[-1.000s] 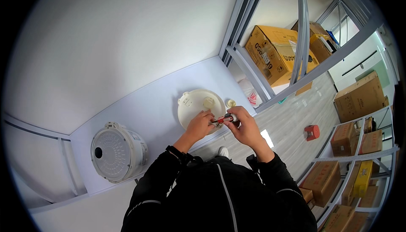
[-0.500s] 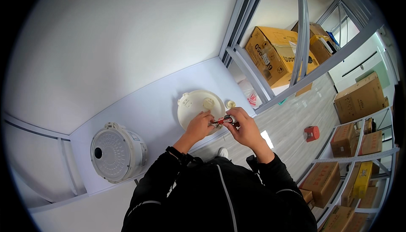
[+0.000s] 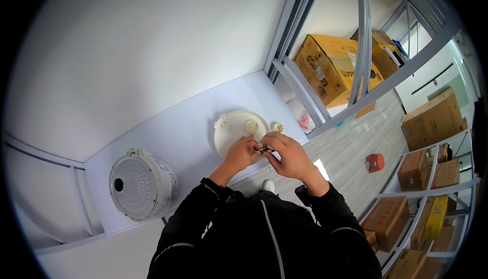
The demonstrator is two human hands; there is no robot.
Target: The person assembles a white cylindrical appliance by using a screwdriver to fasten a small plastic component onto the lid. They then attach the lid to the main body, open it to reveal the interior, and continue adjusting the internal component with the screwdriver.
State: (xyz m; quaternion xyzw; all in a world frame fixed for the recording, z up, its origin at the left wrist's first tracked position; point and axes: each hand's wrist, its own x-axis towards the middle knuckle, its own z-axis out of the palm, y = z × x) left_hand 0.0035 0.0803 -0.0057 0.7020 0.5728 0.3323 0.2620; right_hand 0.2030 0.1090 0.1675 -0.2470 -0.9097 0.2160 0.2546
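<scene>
My right hand [image 3: 285,154] curls its fingers round a small red, black and white tube-like item [image 3: 263,148], mostly hidden by the fingers. My left hand [image 3: 241,152] meets it from the other side, its fingertips pinched together at the item's left end. Whether those fingertips hold a separate small part cannot be made out. Beneath both hands lies a round cream plastic cover [image 3: 227,135] on the white table, near its front edge. Inside the cover rests a small round cream cap [image 3: 251,126]. A small yellowish round piece [image 3: 277,127] sits just beyond the cover, to the right.
A white round appliance like a rice cooker [image 3: 142,185] stands on the table [image 3: 188,121] at left. Grey frame posts rise at the table's right end, with a yellow carton [image 3: 335,68] behind. Shelves of brown boxes [image 3: 386,220] and a red stool [image 3: 375,162] are further right.
My right hand has shifted left and closed further over the tube-like item, which shows less now. The left hand stays almost in place.
</scene>
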